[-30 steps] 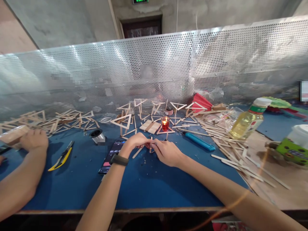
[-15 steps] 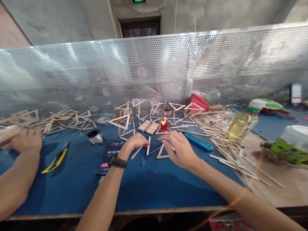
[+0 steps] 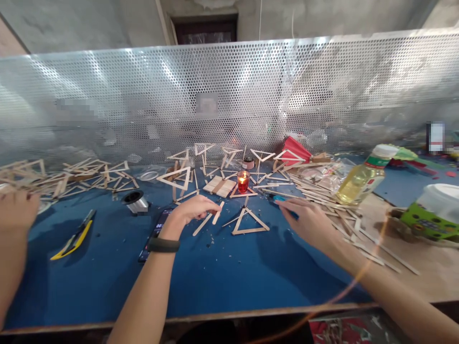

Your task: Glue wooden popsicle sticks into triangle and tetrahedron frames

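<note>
My left hand (image 3: 191,211), with a dark band at the wrist, pinches a short wooden craft stick (image 3: 218,213) above the blue table. Just below it lies another craft stick (image 3: 202,224). Over on the right, my right hand (image 3: 306,217) is closed over a blue utility knife (image 3: 278,198), most of whose handle is hidden under the palm. Between my hands rests a triangle of craft sticks (image 3: 250,233), with a thin stick beside its left corner. Behind it a lit candle in a red glass (image 3: 243,183) stands by a flat bundle of sticks (image 3: 220,186).
Stick frames (image 3: 175,179) crowd the back, before a perforated metal screen (image 3: 229,86). At left are a wire spool (image 3: 134,202), a phone (image 3: 158,234), yellow-handled pliers (image 3: 77,239) and another person's arm (image 3: 14,239). Loose sticks, an oil bottle (image 3: 362,179) and a tub (image 3: 433,215) occupy the right.
My right hand has moved right, from above the stick triangle onto the blue utility knife, uncovering the triangle. My left hand still holds its craft stick, now tilted more. The other person's arm has shifted left.
</note>
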The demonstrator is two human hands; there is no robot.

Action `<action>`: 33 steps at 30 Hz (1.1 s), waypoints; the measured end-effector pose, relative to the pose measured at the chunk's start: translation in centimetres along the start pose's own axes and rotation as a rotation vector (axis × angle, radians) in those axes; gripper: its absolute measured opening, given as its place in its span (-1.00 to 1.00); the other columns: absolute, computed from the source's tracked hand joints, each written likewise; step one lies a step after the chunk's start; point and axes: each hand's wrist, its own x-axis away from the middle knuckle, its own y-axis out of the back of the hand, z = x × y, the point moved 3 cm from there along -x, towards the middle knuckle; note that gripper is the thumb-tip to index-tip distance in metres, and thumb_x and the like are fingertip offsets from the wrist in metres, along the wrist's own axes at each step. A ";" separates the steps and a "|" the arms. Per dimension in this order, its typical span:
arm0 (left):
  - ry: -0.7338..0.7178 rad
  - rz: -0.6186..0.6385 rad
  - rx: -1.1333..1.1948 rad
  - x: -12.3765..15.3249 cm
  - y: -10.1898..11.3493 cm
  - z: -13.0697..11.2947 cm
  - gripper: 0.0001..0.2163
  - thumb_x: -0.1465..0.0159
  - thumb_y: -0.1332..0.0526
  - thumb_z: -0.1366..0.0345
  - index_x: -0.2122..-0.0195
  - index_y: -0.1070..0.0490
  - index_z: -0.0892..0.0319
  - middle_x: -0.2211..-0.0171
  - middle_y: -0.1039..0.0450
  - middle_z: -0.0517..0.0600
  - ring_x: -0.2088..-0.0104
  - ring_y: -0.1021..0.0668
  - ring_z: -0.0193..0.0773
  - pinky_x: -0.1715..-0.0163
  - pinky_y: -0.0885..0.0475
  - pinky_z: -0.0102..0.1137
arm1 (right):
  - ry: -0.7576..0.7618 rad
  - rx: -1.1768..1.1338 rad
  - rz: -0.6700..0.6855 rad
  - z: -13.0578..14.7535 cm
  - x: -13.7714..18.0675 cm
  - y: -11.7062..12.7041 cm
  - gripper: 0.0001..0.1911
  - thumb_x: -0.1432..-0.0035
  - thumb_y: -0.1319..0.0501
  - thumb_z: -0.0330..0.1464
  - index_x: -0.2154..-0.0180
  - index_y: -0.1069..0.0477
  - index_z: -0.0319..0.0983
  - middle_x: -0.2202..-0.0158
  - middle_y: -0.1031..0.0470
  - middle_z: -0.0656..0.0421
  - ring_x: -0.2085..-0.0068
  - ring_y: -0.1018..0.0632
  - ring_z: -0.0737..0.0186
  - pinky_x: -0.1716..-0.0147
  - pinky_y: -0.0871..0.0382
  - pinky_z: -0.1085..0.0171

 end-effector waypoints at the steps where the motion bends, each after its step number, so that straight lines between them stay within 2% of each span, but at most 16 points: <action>1: -0.019 0.024 0.024 0.2 0.0 -0.1 -0.77 -0.07 -0.34 0.15 0.51 -0.53 0.24 0.55 -0.37 -0.06 0.66 -0.16 -0.47 0.63 0.01 -0.43 | 0.023 0.060 0.031 -0.3 0.2 -0.9 -0.65 -0.42 -0.06 -0.36 -0.01 -0.60 -0.15 0.09 -0.66 0.09 0.04 -0.61 0.05 0.15 -0.48 0.17; 4: -0.039 0.068 0.044 0.6 0.0 -0.1 -0.77 -0.11 -0.31 0.14 0.53 -0.51 0.22 0.64 -0.22 -0.11 0.67 -0.13 -0.46 0.63 0.02 -0.42 | 0.048 0.204 0.119 -0.8 0.1 -2.6 -0.66 -0.38 -0.07 -0.42 0.04 -0.62 -0.17 0.10 -0.66 0.08 0.06 -0.59 0.03 0.19 -0.47 0.17; 7: -0.073 0.081 0.039 1.0 0.1 -0.3 -0.75 -0.14 -0.28 0.14 0.56 -0.42 0.19 0.70 -0.11 -0.16 0.68 -0.14 -0.43 0.61 -0.01 -0.42 | 0.001 0.248 0.155 -0.4 -1.0 -2.7 -0.70 -0.35 -0.11 -0.41 0.17 -0.64 -0.17 0.09 -0.65 0.08 0.06 -0.58 0.04 0.24 -0.43 0.21; 10: -0.161 0.125 0.009 1.4 0.0 -0.8 -0.74 -0.17 -0.28 0.10 0.53 -0.42 0.17 0.69 -0.15 -0.16 0.66 -0.18 -0.41 0.58 -0.09 -0.43 | -0.094 0.141 0.164 0.7 -2.6 -2.3 -0.75 -0.32 -0.15 -0.34 0.25 -0.63 -0.11 0.12 -0.65 0.15 0.12 -0.59 0.11 0.39 -0.33 0.28; 12: -0.199 0.208 -0.050 1.7 -0.2 -0.9 -0.74 -0.17 -0.30 0.07 0.46 -0.49 0.17 0.66 -0.21 -0.14 0.64 -0.23 -0.39 0.56 -0.16 -0.43 | -0.131 0.058 0.180 1.6 -3.6 -2.3 -0.78 -0.28 -0.17 -0.31 0.28 -0.61 -0.08 0.18 -0.65 0.20 0.23 -0.59 0.18 0.46 -0.24 0.30; 14: -0.190 0.312 -0.119 1.9 -0.4 -0.6 -0.73 -0.16 -0.30 0.04 0.40 -0.54 0.16 0.63 -0.29 -0.11 0.62 -0.30 -0.36 0.53 -0.23 -0.43 | -0.134 0.010 0.176 2.2 -4.4 -2.6 -0.80 -0.25 -0.18 -0.32 0.31 -0.59 -0.09 0.26 -0.64 0.22 0.32 -0.56 0.21 0.48 -0.19 0.30; 16: -0.141 0.343 -0.194 1.8 -0.3 0.1 -0.74 -0.15 -0.29 0.04 0.40 -0.56 0.14 0.59 -0.37 -0.08 0.60 -0.35 -0.33 0.53 -0.26 -0.41 | -0.114 -0.033 0.146 2.6 -4.8 -3.1 -0.81 -0.23 -0.17 -0.32 0.32 -0.58 -0.12 0.30 -0.62 0.20 0.33 -0.55 0.22 0.46 -0.19 0.30; 18: -0.077 0.246 -0.317 1.6 0.2 0.8 -0.76 -0.13 -0.28 0.07 0.48 -0.55 0.15 0.59 -0.38 -0.06 0.60 -0.36 -0.31 0.55 -0.21 -0.40 | -0.094 -0.090 0.124 2.7 -4.7 -3.5 -0.81 -0.23 -0.17 -0.33 0.32 -0.57 -0.14 0.31 -0.61 0.19 0.31 -0.55 0.22 0.43 -0.21 0.30; 21: 0.004 -0.040 -0.541 1.3 0.9 1.1 -0.75 -0.10 -0.29 0.11 0.59 -0.48 0.17 0.60 -0.39 -0.02 0.56 -0.38 -0.27 0.54 -0.18 -0.38 | -0.075 -0.179 0.143 2.4 -4.2 -4.2 -0.82 -0.22 -0.18 -0.33 0.29 -0.58 -0.13 0.29 -0.61 0.18 0.29 -0.55 0.23 0.37 -0.26 0.30; 23: -0.071 -0.227 -0.594 1.4 0.7 0.2 -0.77 -0.15 -0.27 0.11 0.47 -0.52 0.17 0.50 -0.47 0.01 0.48 -0.45 -0.22 0.48 -0.26 -0.37 | -0.058 -0.227 0.173 2.3 -3.8 -4.6 -0.83 -0.23 -0.19 -0.32 0.29 -0.58 -0.13 0.28 -0.60 0.18 0.27 -0.55 0.22 0.35 -0.28 0.31; 25: -0.287 -0.374 -0.570 1.6 -0.3 -1.4 -0.75 -0.24 -0.22 0.13 0.19 -0.54 0.16 0.32 -0.53 0.05 0.35 -0.52 -0.17 0.35 -0.37 -0.35 | -0.032 -0.266 0.195 2.3 -3.6 -4.9 -0.83 -0.26 -0.18 -0.31 0.26 -0.56 -0.13 0.27 -0.59 0.18 0.23 -0.55 0.21 0.34 -0.30 0.31; 27: -0.530 -0.432 -0.561 1.8 -2.0 -2.8 -0.67 -0.29 -0.18 0.21 -0.06 -0.47 0.12 0.12 -0.51 0.10 0.16 -0.55 -0.13 0.15 -0.44 -0.30 | -0.001 -0.290 0.199 2.5 -3.5 -5.0 -0.84 -0.28 -0.17 -0.31 0.24 -0.54 -0.13 0.26 -0.58 0.16 0.19 -0.55 0.19 0.32 -0.32 0.30; 29: -0.677 -0.404 -0.596 1.7 -3.7 -3.5 -0.60 -0.30 -0.16 0.32 -0.17 -0.41 0.09 -0.05 -0.43 0.13 -0.01 -0.52 -0.09 -0.01 -0.44 -0.25 | 0.026 -0.298 0.185 2.7 -3.4 -5.0 -0.87 -0.28 -0.17 -0.33 0.24 -0.50 -0.14 0.27 -0.56 0.16 0.18 -0.54 0.18 0.29 -0.33 0.28; 31: -0.725 -0.379 -0.643 1.3 -4.8 -3.5 -0.57 -0.29 -0.12 0.41 -0.19 -0.41 0.07 -0.10 -0.37 0.13 -0.08 -0.49 -0.08 -0.06 -0.44 -0.23 | 0.052 -0.300 0.166 2.9 -3.4 -5.0 -0.90 -0.28 -0.17 -0.35 0.24 -0.48 -0.15 0.28 -0.55 0.15 0.18 -0.53 0.18 0.28 -0.34 0.27; 33: -0.737 -0.402 -0.678 0.8 -5.3 -3.3 -0.57 -0.30 -0.09 0.47 -0.17 -0.43 0.09 -0.04 -0.37 0.13 -0.10 -0.47 -0.07 -0.07 -0.45 -0.21 | 0.075 -0.302 0.153 3.0 -3.3 -5.0 -0.91 -0.27 -0.18 -0.36 0.22 -0.47 -0.16 0.28 -0.54 0.14 0.19 -0.53 0.18 0.27 -0.35 0.26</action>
